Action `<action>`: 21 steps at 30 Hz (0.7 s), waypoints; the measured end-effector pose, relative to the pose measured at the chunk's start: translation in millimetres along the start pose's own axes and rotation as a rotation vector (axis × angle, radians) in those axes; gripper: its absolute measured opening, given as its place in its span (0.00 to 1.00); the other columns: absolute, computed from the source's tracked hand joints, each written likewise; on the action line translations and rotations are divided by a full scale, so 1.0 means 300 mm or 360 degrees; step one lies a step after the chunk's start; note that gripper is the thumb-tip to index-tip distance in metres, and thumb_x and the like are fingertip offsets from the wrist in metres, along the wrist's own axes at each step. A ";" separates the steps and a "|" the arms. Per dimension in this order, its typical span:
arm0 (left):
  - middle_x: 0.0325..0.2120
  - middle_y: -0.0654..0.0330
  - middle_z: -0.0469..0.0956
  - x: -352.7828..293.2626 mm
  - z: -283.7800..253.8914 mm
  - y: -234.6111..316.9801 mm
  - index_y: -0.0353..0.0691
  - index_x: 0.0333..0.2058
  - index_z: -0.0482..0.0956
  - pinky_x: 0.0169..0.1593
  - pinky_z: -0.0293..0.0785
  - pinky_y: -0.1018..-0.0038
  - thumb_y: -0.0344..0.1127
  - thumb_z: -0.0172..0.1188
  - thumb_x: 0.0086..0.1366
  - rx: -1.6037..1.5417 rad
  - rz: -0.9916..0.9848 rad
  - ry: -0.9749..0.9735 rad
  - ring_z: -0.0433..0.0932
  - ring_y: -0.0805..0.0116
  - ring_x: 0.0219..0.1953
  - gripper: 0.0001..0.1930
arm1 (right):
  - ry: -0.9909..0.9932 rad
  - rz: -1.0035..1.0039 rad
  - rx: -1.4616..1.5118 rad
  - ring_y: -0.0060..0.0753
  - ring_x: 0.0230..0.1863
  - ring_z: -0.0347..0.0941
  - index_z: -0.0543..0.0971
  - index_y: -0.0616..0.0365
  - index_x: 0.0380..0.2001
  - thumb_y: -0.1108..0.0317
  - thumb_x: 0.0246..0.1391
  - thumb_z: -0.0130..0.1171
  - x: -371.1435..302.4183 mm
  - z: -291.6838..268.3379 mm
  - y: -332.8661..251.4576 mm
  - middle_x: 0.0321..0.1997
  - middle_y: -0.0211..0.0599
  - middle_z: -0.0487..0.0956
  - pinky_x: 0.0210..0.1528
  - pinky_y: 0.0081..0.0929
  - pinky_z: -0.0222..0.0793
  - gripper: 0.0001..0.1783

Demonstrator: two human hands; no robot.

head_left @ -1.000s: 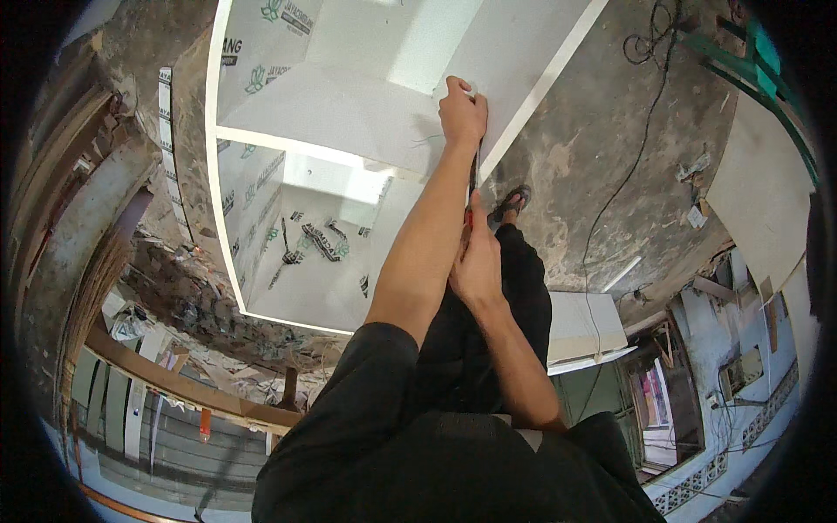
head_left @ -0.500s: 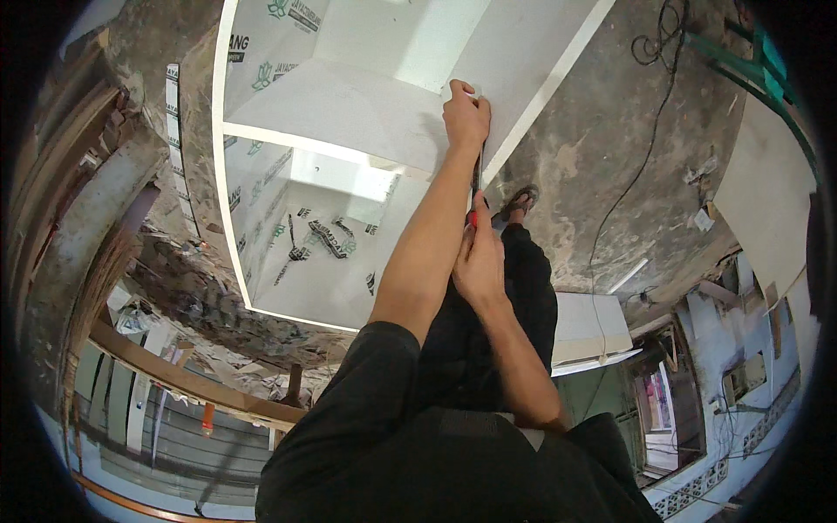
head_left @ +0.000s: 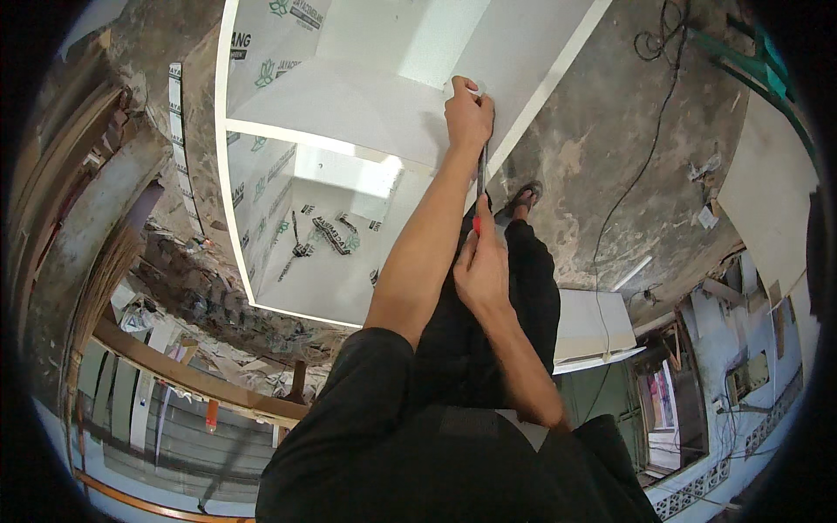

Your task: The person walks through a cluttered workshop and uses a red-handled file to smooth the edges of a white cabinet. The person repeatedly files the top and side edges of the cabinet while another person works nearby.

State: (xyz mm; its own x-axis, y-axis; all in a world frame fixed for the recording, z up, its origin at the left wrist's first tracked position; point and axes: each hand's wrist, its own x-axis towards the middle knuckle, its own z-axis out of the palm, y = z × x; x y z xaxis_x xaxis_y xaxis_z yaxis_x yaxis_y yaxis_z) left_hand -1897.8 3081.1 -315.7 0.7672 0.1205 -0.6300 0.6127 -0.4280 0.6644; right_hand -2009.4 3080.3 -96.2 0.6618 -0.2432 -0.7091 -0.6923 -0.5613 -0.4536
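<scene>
A large white open cabinet (head_left: 305, 140) lies before me, its inner faces partly covered with printed film. My right hand (head_left: 484, 272) is closed around the handle of a screwdriver (head_left: 482, 170), with a red part of it showing by the fingers. Its long dark shaft runs up beneath my left wrist toward the cabinet's right side panel (head_left: 545, 74). Against the inner corner by that panel, my left hand (head_left: 469, 115) has its fingers curled and pinched near the shaft's far end. Those fingers hide the tip and whatever they hold.
Scraps of printed film (head_left: 330, 235) lie in the cabinet's lower compartment. A black cable (head_left: 641, 161) trails over the stained floor at right, beside my sandalled foot (head_left: 525, 196). A white panel (head_left: 593, 324) lies near my legs. Wood debris (head_left: 235, 305) is heaped at left.
My right hand has drawn slightly back toward me with its grip shifted, and more of the screwdriver shaft shows. My left hand stays at the same spot on the cabinet.
</scene>
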 end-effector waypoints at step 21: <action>0.48 0.40 0.77 -0.145 -0.190 0.081 0.36 0.63 0.58 0.48 0.76 0.61 0.31 0.46 0.71 -0.0321 -0.0007 -0.0169 0.81 0.46 0.42 0.23 | -0.0007 -0.0129 0.0293 0.56 0.52 0.77 0.58 0.62 0.68 0.74 0.65 0.45 -0.092 -0.284 0.026 0.56 0.65 0.73 0.54 0.38 0.71 0.29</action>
State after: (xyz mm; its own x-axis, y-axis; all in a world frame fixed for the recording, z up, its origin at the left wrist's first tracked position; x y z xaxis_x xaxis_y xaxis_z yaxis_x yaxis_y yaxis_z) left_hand -1905.5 3116.6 -249.2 0.7467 0.0224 -0.6648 0.6497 -0.2387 0.7217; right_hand -2008.6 3015.1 -34.2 0.7164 -0.1997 -0.6685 -0.6780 -0.4248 -0.5998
